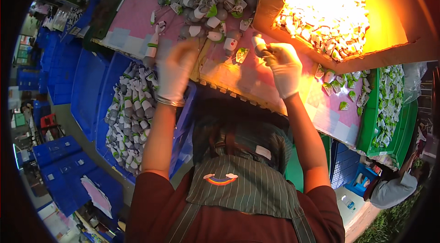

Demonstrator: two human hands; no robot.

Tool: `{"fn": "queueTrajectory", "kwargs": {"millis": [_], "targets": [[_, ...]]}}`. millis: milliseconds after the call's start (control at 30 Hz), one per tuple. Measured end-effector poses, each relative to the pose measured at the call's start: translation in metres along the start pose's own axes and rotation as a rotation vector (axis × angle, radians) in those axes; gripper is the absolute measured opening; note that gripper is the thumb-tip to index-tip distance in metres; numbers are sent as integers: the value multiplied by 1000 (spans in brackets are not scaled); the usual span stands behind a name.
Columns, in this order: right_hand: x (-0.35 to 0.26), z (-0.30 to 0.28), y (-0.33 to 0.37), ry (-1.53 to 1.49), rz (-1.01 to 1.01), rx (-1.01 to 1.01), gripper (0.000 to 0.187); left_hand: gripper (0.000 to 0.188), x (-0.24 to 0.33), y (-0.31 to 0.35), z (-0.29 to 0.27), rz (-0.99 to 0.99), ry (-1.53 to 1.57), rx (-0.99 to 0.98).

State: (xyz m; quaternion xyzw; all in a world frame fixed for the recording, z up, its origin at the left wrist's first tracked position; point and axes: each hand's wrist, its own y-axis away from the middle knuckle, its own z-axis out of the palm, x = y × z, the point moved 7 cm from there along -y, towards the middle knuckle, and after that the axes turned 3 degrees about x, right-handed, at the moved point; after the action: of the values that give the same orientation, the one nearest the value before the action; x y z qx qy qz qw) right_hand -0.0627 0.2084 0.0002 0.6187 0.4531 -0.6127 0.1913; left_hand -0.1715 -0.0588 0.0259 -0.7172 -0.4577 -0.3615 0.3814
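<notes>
My right hand (283, 71), in a white glove, is closed with its fingertips pinching a small grey-and-white bottle-shaped piece (258, 42) above the pink work surface. My left hand (176, 73), also gloved, is raised near the table's front edge; motion blurs its fingers, so I cannot tell whether they hold anything. Between my hands lie a similar grey-and-white piece (232, 41) and a small green-and-white printed piece (241, 55). Left of my left hand, a white piece with a green band (152, 46) lies near the edge.
Beyond my hands is a heap of grey-and-white pieces (197, 0). A brightly lit cardboard box (389, 46) full of small pieces stands far right. A blue bin (103, 105) holds similar pieces at left; a green crate (369, 119) with green-and-white pieces is at right.
</notes>
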Motion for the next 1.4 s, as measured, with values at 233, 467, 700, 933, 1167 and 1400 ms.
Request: {"fn": "queueTrajectory", "kwargs": {"millis": [233, 467, 700, 933, 1167, 1400], "targets": [[-24, -8, 77, -248, 311, -24, 18, 32, 54, 61, 138, -738, 1228, -389], [-11, -35, 103, -340, 516, -48, 35, 37, 57, 88, 147, -704, 908, -638], [12, -29, 101, -781, 792, -40, 58, 37, 87, 109, 147, -761, 976, -776], [2, -49, 85, -608, 675, -104, 45, 40, 67, 106, 136, -694, 706, -777], [-10, -36, 86, -402, 685, -65, 35, 45, 61, 105, 135, -621, 727, -592], [-12, -27, 85, -318, 601, -163, 35, 56, 61, 101, 134, -456, 636, -552]]}}
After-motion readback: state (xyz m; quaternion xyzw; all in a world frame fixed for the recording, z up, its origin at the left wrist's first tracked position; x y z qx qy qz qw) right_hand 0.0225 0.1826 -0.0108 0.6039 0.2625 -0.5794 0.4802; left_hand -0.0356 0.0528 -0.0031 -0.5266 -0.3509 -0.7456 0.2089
